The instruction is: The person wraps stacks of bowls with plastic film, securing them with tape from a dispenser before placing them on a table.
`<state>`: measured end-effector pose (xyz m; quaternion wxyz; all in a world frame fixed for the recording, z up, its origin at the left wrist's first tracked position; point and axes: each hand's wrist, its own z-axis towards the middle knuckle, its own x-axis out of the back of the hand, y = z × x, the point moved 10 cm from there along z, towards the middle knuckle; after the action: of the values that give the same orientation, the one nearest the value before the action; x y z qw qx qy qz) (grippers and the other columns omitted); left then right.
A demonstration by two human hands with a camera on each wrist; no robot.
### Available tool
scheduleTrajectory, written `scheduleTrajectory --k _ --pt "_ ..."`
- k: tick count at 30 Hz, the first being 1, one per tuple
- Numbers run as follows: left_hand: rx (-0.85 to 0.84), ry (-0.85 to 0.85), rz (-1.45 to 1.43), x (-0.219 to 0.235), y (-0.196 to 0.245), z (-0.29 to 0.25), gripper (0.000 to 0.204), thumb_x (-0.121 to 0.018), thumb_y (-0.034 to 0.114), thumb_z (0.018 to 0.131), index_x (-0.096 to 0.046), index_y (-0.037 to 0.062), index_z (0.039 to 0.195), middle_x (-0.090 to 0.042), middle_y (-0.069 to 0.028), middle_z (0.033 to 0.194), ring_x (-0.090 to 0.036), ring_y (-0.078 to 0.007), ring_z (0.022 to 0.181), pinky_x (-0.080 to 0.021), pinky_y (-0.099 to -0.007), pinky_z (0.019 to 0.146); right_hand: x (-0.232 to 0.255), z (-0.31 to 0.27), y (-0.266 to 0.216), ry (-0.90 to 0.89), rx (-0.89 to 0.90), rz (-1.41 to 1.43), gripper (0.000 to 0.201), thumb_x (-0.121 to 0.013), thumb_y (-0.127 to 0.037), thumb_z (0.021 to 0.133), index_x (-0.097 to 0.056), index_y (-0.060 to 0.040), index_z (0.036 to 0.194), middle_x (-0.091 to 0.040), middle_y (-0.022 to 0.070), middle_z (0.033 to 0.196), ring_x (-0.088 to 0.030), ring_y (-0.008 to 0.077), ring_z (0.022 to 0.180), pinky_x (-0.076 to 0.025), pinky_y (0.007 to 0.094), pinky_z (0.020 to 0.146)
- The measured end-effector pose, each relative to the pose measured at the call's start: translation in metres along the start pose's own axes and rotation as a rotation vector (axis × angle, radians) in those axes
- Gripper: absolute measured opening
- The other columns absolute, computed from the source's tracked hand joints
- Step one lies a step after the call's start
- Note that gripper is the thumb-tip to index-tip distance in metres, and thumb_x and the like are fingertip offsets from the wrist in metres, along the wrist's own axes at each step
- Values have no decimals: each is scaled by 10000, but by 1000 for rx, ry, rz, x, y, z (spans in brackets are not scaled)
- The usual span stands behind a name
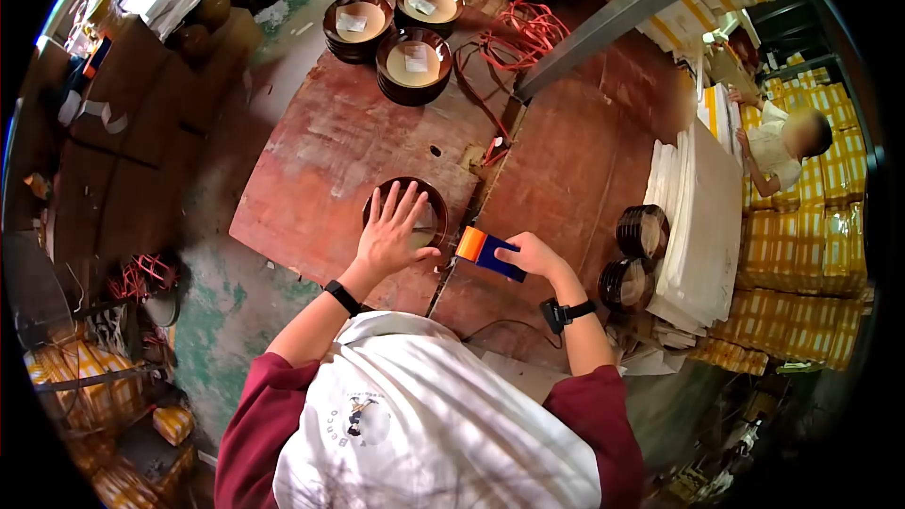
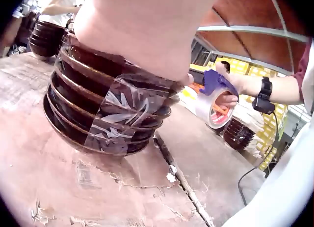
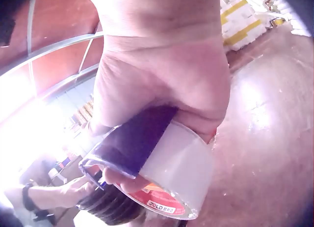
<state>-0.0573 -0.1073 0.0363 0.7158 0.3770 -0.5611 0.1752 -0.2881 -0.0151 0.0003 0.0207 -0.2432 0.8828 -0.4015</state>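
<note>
A stack of dark brown bowls (image 2: 83,104) stands on the reddish table, with clear tape (image 2: 120,116) stuck down its side. My left hand (image 1: 388,238) lies spread over the top of this stack, fingers straight. Just to the right, my right hand (image 1: 535,256) grips a blue tape dispenser (image 1: 500,258) with an orange part facing the stack. In the right wrist view the fingers curl round the dispenser (image 3: 135,141) and its wide roll of clear tape (image 3: 179,160). The bowls' rims are partly hidden under my left hand.
Several bowl stacks (image 1: 413,61) stand at the table's far side beside red straps (image 1: 523,33). A metal post (image 1: 650,9) rises at the far right. White sheets (image 1: 698,226) and two bowl stacks (image 1: 643,231) are on the right, near a person (image 1: 782,146) and yellow-taped boxes (image 1: 801,245).
</note>
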Motion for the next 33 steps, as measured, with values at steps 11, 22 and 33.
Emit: scheduleTrajectory --k 11,22,33 --pt "11 -74 44 -1 5 7 1078 -604 791 787 -327 137 1598 -248 -108 1675 -171 -352 1555 -71 -575 1261 -7 9 39 -29 82 95 598 -756 -567 866 -704 26 929 -699 53 733 -685 128 643 -556 285 612" --pt "5 -61 36 2 4 7 1064 -640 760 790 -346 118 1586 -259 -117 1670 -170 -384 1549 -73 -604 1251 24 -26 80 137 115 79 470 -751 -436 926 -732 32 885 -714 62 731 -678 123 650 -540 287 631" --pt "-122 93 218 -25 22 -30 881 -779 544 782 -413 328 1554 -305 -15 1657 -199 -472 1520 -147 -780 1141 3 -15 111 116 5 167 505 -734 -485 928 -745 20 912 -711 55 725 -671 118 630 -542 285 618"
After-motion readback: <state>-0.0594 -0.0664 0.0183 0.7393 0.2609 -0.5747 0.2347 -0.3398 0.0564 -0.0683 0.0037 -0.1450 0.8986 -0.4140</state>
